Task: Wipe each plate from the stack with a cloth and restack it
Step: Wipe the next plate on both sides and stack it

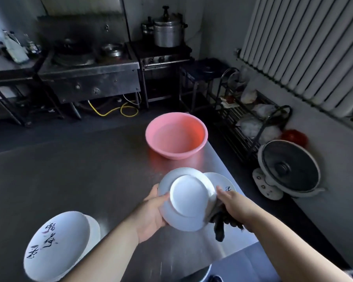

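At lower left, a stack of white round plates with black calligraphy [57, 244] is sitting on the grey steel table [80, 169]. At centre, the left hand [151, 212] is gripping an upturned white plate [186, 199]; the right hand [232, 204] is clutching a dark cloth [219, 222] against its edge, above another inscribed plate [225, 183] on the table.

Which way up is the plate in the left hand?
Underside up, tilted. The plate shows its raised foot ring toward the camera, gripped at its rim by the left hand, above the table.
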Demonstrator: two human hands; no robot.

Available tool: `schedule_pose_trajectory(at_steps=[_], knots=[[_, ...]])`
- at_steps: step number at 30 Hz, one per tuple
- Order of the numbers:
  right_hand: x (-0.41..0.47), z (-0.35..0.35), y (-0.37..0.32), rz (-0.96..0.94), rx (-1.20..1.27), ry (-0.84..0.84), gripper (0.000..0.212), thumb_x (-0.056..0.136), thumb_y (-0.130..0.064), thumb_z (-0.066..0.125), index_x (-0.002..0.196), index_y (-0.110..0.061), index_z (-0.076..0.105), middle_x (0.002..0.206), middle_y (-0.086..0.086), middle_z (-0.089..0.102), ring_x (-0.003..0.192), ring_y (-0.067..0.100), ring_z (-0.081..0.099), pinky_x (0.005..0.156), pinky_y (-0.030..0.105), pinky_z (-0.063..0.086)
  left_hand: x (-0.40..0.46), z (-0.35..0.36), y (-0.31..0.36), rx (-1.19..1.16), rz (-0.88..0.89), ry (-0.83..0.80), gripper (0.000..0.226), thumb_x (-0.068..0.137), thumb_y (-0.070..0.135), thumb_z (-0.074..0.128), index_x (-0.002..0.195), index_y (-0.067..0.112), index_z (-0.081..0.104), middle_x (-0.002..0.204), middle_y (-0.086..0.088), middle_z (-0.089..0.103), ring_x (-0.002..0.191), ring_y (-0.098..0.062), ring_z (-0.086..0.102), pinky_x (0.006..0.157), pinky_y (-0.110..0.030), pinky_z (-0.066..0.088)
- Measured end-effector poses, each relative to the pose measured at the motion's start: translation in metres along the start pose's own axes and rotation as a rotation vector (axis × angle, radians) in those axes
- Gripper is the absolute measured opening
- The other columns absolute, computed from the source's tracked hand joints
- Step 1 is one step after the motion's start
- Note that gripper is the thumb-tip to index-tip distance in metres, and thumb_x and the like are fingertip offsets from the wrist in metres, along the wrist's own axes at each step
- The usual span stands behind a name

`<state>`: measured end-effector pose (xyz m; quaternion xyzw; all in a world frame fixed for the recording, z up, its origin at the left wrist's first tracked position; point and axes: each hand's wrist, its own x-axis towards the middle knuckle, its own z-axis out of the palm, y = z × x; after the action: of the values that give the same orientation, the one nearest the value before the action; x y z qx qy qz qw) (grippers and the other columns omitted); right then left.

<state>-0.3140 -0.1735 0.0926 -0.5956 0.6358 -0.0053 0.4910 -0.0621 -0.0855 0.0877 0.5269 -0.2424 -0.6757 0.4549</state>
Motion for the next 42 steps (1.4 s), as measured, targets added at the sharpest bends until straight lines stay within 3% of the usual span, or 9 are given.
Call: schedule_pose_trajectory(at_steps=[4, 6, 8, 9, 13, 19, 28, 37, 42], knots=[[0.018, -0.027, 0.019, -0.058, 0.201, 0.043, 0.085, 0.092, -0.083, 0.011, 0.102, -0.022, 0.070, 0.078, 0.004, 0.075, 0.061, 0.023, 0.050, 0.064, 0.033, 0.042, 0.029, 0.037, 0.003, -0.034, 0.021, 0.107, 0.076, 0.104, 0.068, 0.018, 0.155, 0.019, 0.046, 0.152, 0.003, 0.057, 0.145, -0.015, 0.048, 0.110, -0.028, 0.039], [0.025, -0.040, 0.029, -0.134, 0.263, 0.064, 0.064, 0.102, -0.071, 0.025, 0.098, -0.023, 0.067, 0.081, 0.002, 0.076, 0.062, 0.023, 0.048, 0.062, 0.036, 0.041, 0.044, 0.051, 0.002, -0.077, 0.006, 0.104, 0.093, 0.094, 0.078, 0.022, 0.161, 0.015, 0.035, 0.163, 0.005, 0.041, 0.155, -0.010, 0.029, 0.123, -0.027, 0.022], [0.029, -0.052, 0.038, -0.198, 0.253, 0.141, 0.021, 0.104, -0.045, 0.050, 0.102, -0.028, 0.062, 0.074, 0.004, 0.065, 0.056, 0.021, 0.048, 0.053, 0.034, 0.041, 0.057, 0.059, -0.005, -0.049, -0.038, 0.105, 0.088, 0.094, 0.078, 0.032, 0.159, 0.019, 0.040, 0.161, 0.010, 0.043, 0.152, -0.008, 0.034, 0.129, -0.034, 0.018], [0.033, -0.059, 0.044, -0.216, 0.205, 0.151, 0.007, 0.101, -0.033, 0.056, 0.108, -0.033, 0.059, 0.073, 0.004, 0.061, 0.054, 0.018, 0.049, 0.050, 0.031, 0.041, 0.064, 0.065, -0.008, 0.042, -0.039, 0.114, 0.072, 0.100, 0.072, 0.038, 0.151, 0.023, 0.052, 0.153, 0.009, 0.056, 0.144, -0.009, 0.047, 0.127, -0.039, 0.027], [0.053, -0.076, 0.062, -0.190, -0.039, 0.102, 0.039, 0.093, -0.025, 0.058, 0.127, -0.040, 0.046, 0.083, -0.009, 0.064, 0.069, 0.014, 0.060, 0.063, 0.031, 0.048, 0.085, 0.087, -0.022, 0.631, -0.055, 0.244, 0.023, 0.107, 0.041, 0.047, 0.122, 0.026, 0.057, 0.124, 0.001, 0.069, 0.114, -0.017, 0.064, 0.100, -0.035, 0.050], [0.083, -0.085, 0.075, -0.212, -0.270, 0.056, 0.034, 0.094, -0.037, 0.052, 0.127, -0.046, 0.046, 0.083, -0.015, 0.073, 0.075, 0.007, 0.069, 0.071, 0.038, 0.059, 0.111, 0.104, -0.038, 0.956, -0.022, 0.428, 0.018, 0.106, 0.018, 0.043, 0.120, 0.026, 0.051, 0.111, 0.001, 0.061, 0.092, -0.012, 0.057, 0.065, -0.026, 0.041], [0.102, -0.076, 0.073, -0.279, -0.413, 0.065, 0.040, 0.096, -0.035, 0.051, 0.134, -0.046, 0.047, 0.069, -0.021, 0.070, 0.060, -0.003, 0.062, 0.059, 0.027, 0.054, 0.124, 0.093, -0.059, 1.304, -0.059, 0.523, 0.034, 0.107, 0.034, 0.044, 0.140, 0.027, 0.039, 0.098, 0.000, 0.070, 0.080, -0.026, 0.062, 0.061, -0.034, 0.038], [0.111, -0.070, 0.078, -0.281, -0.433, 0.012, 0.032, 0.097, -0.031, 0.043, 0.125, -0.046, 0.042, 0.066, -0.027, 0.070, 0.045, 0.016, 0.068, 0.058, 0.033, 0.061, 0.134, 0.093, -0.064, 1.442, -0.102, 0.529, 0.046, 0.108, 0.037, 0.042, 0.150, 0.023, 0.027, 0.106, -0.004, 0.071, 0.089, -0.030, 0.065, 0.063, -0.034, 0.039], [0.113, -0.068, 0.080, -0.288, -0.519, 0.092, 0.025, 0.097, -0.035, 0.045, 0.121, -0.042, 0.046, 0.069, -0.029, 0.070, 0.041, 0.003, 0.055, 0.059, 0.035, 0.063, 0.139, 0.096, -0.059, 1.589, -0.151, 0.494, 0.038, 0.110, 0.035, 0.042, 0.141, 0.017, 0.033, 0.111, -0.004, 0.071, 0.099, -0.028, 0.068, 0.065, -0.034, 0.039]])
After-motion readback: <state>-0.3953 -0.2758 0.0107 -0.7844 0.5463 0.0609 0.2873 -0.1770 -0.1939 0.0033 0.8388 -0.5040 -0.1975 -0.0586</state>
